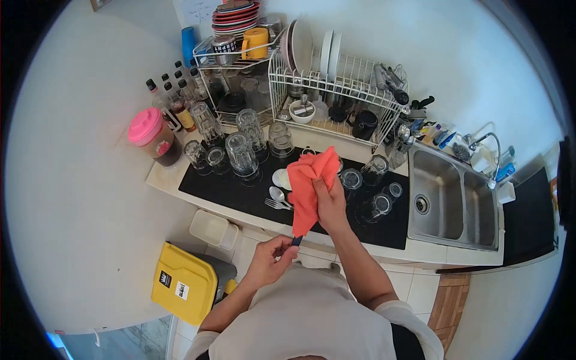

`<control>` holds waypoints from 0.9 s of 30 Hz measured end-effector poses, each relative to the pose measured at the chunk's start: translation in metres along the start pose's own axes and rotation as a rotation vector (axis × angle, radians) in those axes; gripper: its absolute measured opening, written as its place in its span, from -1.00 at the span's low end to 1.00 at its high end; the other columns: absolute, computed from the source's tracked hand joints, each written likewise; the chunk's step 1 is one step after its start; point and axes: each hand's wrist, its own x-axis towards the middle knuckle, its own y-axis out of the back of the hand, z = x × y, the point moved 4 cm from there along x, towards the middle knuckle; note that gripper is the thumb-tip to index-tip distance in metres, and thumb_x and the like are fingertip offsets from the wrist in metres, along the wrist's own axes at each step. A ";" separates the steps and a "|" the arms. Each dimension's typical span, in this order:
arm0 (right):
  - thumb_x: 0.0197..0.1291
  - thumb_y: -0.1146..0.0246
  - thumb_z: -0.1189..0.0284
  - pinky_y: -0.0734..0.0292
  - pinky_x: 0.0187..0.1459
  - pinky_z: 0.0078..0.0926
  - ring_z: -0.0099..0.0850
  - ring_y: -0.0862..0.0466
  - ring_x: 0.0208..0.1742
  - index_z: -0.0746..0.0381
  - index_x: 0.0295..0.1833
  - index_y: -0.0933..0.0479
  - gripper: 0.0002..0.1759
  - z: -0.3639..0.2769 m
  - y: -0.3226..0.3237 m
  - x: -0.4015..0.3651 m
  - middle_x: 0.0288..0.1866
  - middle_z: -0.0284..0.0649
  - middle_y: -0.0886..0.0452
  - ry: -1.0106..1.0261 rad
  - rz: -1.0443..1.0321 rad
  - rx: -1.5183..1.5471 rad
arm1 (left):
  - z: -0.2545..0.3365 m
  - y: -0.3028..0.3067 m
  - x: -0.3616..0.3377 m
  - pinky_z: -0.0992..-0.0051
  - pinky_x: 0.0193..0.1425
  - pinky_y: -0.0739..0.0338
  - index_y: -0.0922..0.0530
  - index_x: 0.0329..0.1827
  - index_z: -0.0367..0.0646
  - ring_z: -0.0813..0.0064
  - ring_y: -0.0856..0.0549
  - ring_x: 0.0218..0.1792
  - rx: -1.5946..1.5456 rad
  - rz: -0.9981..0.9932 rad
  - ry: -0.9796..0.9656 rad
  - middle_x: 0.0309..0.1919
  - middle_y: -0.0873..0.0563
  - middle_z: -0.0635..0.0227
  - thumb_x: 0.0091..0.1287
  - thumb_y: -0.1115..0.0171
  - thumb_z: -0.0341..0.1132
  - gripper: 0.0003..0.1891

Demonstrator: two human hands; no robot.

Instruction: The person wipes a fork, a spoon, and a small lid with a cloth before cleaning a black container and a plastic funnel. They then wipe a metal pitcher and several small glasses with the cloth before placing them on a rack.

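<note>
White-walled kitchen here, a pale counter (pixel 162 179) running across with a black mat (pixel 270 219) along it, and one sink (pixel 455 198) with two basins at the right end. From the head view, the cloth (pixel 307 195) takes centre stage: a single coral-red piece, soft, creased and bunched, held up in front of the mat's near edge. The right hand (pixel 330 205) is curled around it, thumb pressed on top. Below, the left hand (pixel 273 261) is nearly closed, pinching one dark handle (pixel 297 241) that pokes from the cloth's lower end; whatever sits above that handle is hidden. Now the count: six clear glasses (pixel 242 154) at the mat's left, at least four more to the right, one spoon (pixel 276 194) beside one fork (pixel 276 204). One yellow mug (pixel 255 43) up on the shelf, one pink-lidded pitcher (pixel 155 137), one yellow-lidded bin (pixel 191 282) on the floor.
</note>
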 end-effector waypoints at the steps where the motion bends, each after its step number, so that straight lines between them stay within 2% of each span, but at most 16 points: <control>1: 0.42 -0.06 0.35 -0.48 -0.15 -0.47 -0.47 -0.57 -0.24 0.36 0.00 -0.49 -0.72 -0.014 0.006 0.000 -0.23 -0.20 -0.62 0.011 -0.057 -0.127 | -0.001 -0.001 -0.002 0.64 -0.34 -0.53 -0.54 -0.14 -0.33 0.72 -0.61 -0.43 -0.007 -0.008 -0.004 -0.45 -0.66 0.38 0.37 -0.19 -0.44 -0.88; 2: 0.41 -0.07 0.33 -0.48 -0.14 -0.43 -0.42 -0.58 -0.25 0.37 0.02 -0.48 -0.70 -0.021 0.008 0.000 -0.22 -0.17 -0.62 0.024 -0.112 -0.253 | -0.001 -0.001 -0.004 0.65 -0.34 -0.54 -0.54 -0.14 -0.33 0.72 -0.61 -0.42 -0.011 -0.019 -0.011 -0.44 -0.66 0.39 0.37 -0.19 -0.44 -0.88; 5: 0.41 -0.08 0.33 -0.48 -0.17 -0.43 -0.39 -0.58 -0.27 0.35 0.03 -0.47 -0.70 -0.015 0.008 0.002 -0.25 -0.18 -0.62 0.035 -0.014 -0.145 | -0.001 0.002 -0.006 0.66 -0.36 -0.53 -0.54 -0.15 -0.32 0.74 -0.60 -0.43 -0.043 -0.018 0.026 -0.45 -0.65 0.40 0.38 -0.20 -0.43 -0.88; 7: 0.41 -0.08 0.32 -0.46 -0.22 -0.45 -0.43 -0.56 -0.31 0.35 0.00 -0.47 -0.71 -0.008 -0.002 0.000 -0.31 -0.20 -0.59 0.127 -0.003 -0.094 | -0.002 0.003 -0.004 0.67 -0.38 -0.51 -0.54 -0.16 -0.31 0.75 -0.59 -0.45 -0.079 -0.005 0.035 -0.46 -0.65 0.41 0.38 -0.20 -0.42 -0.88; 9: 0.41 -0.07 0.30 -0.44 -0.27 -0.47 -0.47 -0.54 -0.34 0.34 -0.02 -0.47 -0.71 -0.010 -0.003 -0.002 -0.35 -0.22 -0.57 0.110 -0.054 -0.174 | -0.006 0.003 -0.003 0.68 -0.40 -0.49 -0.54 -0.16 -0.31 0.76 -0.58 -0.46 -0.127 0.001 0.025 -0.48 -0.64 0.43 0.38 -0.20 -0.42 -0.88; 11: 0.43 -0.05 0.27 -0.42 -0.32 -0.48 -0.49 -0.52 -0.35 0.34 -0.03 -0.46 -0.69 -0.033 0.007 0.002 -0.36 -0.24 -0.56 -0.008 -0.163 -0.380 | 0.001 0.003 -0.005 0.69 -0.41 -0.48 -0.54 -0.17 -0.30 0.77 -0.56 -0.48 -0.071 -0.013 0.012 -0.48 -0.64 0.44 0.38 -0.20 -0.41 -0.89; 13: 0.43 -0.04 0.23 -0.45 -0.07 -0.46 -0.43 -0.56 -0.13 0.33 0.11 -0.41 -0.63 -0.023 0.023 0.017 -0.08 -0.22 -0.56 -0.208 -0.123 -0.475 | 0.003 0.004 -0.008 0.69 -0.44 -0.46 -0.54 -0.18 -0.29 0.76 -0.55 -0.51 -0.067 -0.006 0.005 -0.49 -0.64 0.43 0.39 -0.18 -0.41 -0.90; 15: 0.43 -0.05 0.18 -0.46 0.12 -0.39 -0.35 -0.57 0.06 0.30 0.24 -0.32 -0.54 -0.005 0.044 0.035 0.14 -0.21 -0.52 -0.219 -0.026 -0.091 | 0.002 0.008 -0.008 0.68 -0.48 -0.45 -0.54 -0.20 -0.27 0.75 -0.54 -0.56 -0.108 0.025 -0.010 -0.49 -0.64 0.41 0.40 -0.16 -0.42 -0.91; 17: 0.42 -0.05 0.17 -0.48 0.14 -0.31 -0.32 -0.57 0.11 0.25 0.31 -0.27 -0.51 -0.008 0.058 0.046 0.19 -0.22 -0.49 -0.086 0.068 0.449 | 0.001 0.015 -0.009 0.67 -0.47 -0.46 -0.54 -0.19 -0.28 0.75 -0.54 -0.55 -0.142 0.059 -0.004 -0.49 -0.64 0.40 0.40 -0.15 -0.42 -0.91; 19: 0.43 -0.04 0.23 -0.52 0.07 -0.27 -0.34 -0.59 0.06 0.21 0.31 -0.29 -0.55 -0.040 0.063 0.041 0.15 -0.24 -0.52 -0.012 0.115 0.667 | -0.001 0.021 -0.012 0.67 -0.46 -0.47 -0.54 -0.19 -0.28 0.74 -0.54 -0.54 -0.178 0.088 -0.004 -0.49 -0.65 0.39 0.40 -0.14 -0.43 -0.91; 22: 0.39 -0.08 0.21 -0.38 0.30 -0.17 -0.31 -0.47 0.29 0.18 0.42 -0.15 -0.42 -0.029 0.062 0.019 0.34 -0.20 -0.38 -0.101 -0.131 0.753 | 0.000 0.023 -0.009 0.67 -0.45 -0.47 -0.54 -0.18 -0.28 0.74 -0.55 -0.54 -0.214 0.099 -0.031 -0.48 -0.65 0.39 0.40 -0.14 -0.43 -0.91; 23: 0.35 -0.12 0.15 -0.40 0.28 -0.18 -0.29 -0.48 0.28 0.19 0.42 -0.17 -0.37 -0.012 0.059 0.009 0.31 -0.22 -0.41 -0.248 -0.056 0.744 | 0.002 0.021 -0.008 0.67 -0.44 -0.47 -0.54 -0.18 -0.28 0.74 -0.55 -0.54 -0.212 0.091 -0.037 -0.48 -0.65 0.39 0.40 -0.14 -0.43 -0.91; 25: 0.33 -0.17 0.19 -0.38 0.28 -0.30 -0.32 -0.47 0.29 0.20 0.42 -0.16 -0.35 -0.002 0.035 -0.016 0.31 -0.26 -0.41 -0.462 -0.089 0.723 | 0.005 0.015 -0.007 0.67 -0.44 -0.47 -0.55 -0.17 -0.28 0.74 -0.55 -0.53 -0.174 0.058 -0.045 -0.48 -0.65 0.38 0.39 -0.15 -0.43 -0.91; 27: 0.31 -0.18 0.28 -0.43 0.13 -0.44 -0.41 -0.55 0.13 0.24 0.31 -0.31 -0.48 -0.019 0.009 -0.023 0.16 -0.25 -0.52 -0.122 -0.337 0.135 | 0.008 0.006 -0.007 0.66 -0.43 -0.47 -0.55 -0.17 -0.29 0.73 -0.55 -0.53 -0.100 0.006 -0.049 -0.47 -0.65 0.38 0.39 -0.17 -0.43 -0.90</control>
